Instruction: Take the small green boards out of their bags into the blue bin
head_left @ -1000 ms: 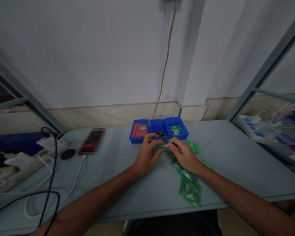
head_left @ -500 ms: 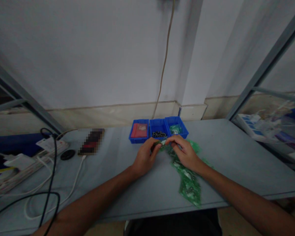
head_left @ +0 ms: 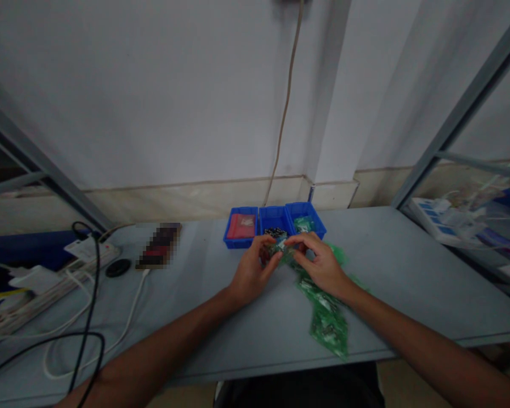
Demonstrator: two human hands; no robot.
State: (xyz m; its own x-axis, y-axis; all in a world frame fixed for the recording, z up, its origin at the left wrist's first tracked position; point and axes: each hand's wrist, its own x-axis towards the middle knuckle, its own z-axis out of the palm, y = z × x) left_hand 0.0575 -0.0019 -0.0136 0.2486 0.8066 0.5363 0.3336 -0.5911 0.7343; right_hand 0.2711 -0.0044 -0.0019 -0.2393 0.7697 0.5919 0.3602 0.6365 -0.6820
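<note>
My left hand (head_left: 250, 272) and my right hand (head_left: 321, 266) meet over the grey table (head_left: 408, 272), just in front of three small blue bins (head_left: 274, 225). Both pinch a small green piece (head_left: 281, 247) between fingertips, at the far end of a strip of green plastic bags (head_left: 325, 314) that trails toward the table's front edge. The left bin holds a red packet (head_left: 241, 225), the middle one small dark parts (head_left: 275, 231), the right one green bits (head_left: 304, 223).
At the left lie a power strip with white and black cables (head_left: 68, 283), a black round disc (head_left: 118, 267) and a blurred dark object (head_left: 158, 246). A cord (head_left: 287, 107) hangs down the wall. A metal-framed shelf with clutter (head_left: 463, 218) stands at the right.
Both hands have lifted slightly and moved closer to the bins, with the green piece raised between the fingertips. The strip's far end rose with them.
</note>
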